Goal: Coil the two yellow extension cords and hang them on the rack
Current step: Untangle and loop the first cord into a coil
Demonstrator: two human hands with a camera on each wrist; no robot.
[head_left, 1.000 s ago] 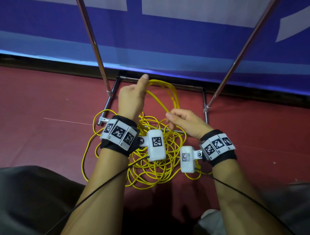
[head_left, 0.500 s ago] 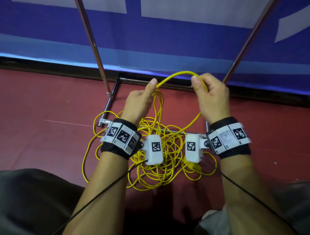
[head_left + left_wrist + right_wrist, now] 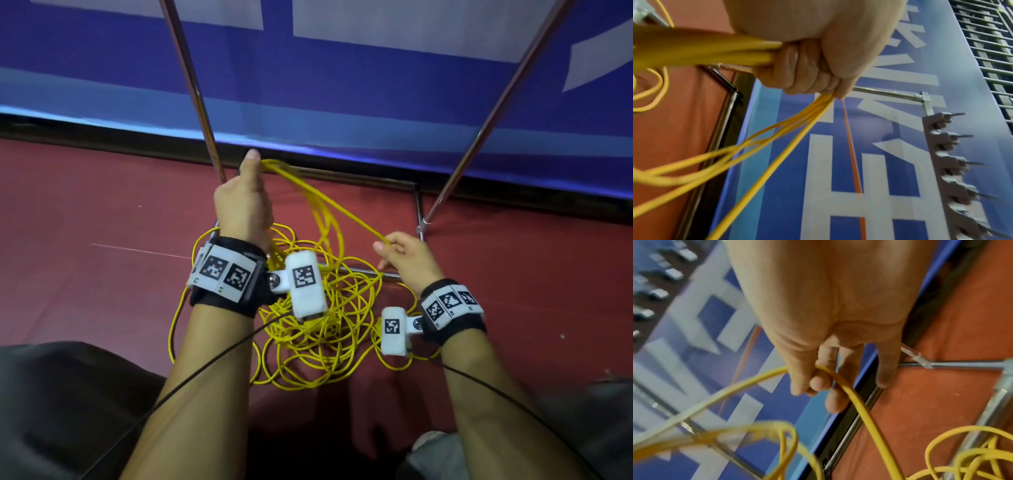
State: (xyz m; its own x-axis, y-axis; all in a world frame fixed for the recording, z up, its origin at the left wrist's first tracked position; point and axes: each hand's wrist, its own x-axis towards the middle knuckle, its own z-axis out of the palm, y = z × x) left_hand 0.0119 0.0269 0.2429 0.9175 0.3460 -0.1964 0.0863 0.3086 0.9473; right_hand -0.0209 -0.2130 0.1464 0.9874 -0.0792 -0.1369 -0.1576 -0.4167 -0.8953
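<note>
A tangle of yellow cord [image 3: 318, 329] lies on the red floor between my forearms. My left hand [image 3: 245, 205] is raised above it and grips a bunch of gathered loops [image 3: 715, 53] in its fist, thumb up. One strand [image 3: 339, 209] runs down from that fist to my right hand [image 3: 400, 257], which pinches it [image 3: 840, 381] between thumb and forefinger, lower and to the right. The rack's hook bar [image 3: 949, 162] shows in the left wrist view against the blue banner. I cannot tell the two cords apart in the tangle.
The rack's chrome base frame [image 3: 416, 212] lies on the floor under and behind the cord; its two uprights [image 3: 191, 85] rise left and right. A blue banner wall [image 3: 342, 102] stands close behind. My knees are at the lower corners.
My right hand has dropped from beside the left hand, down and to the right, sliding along the strand. The left hand has risen a little with the loops.
</note>
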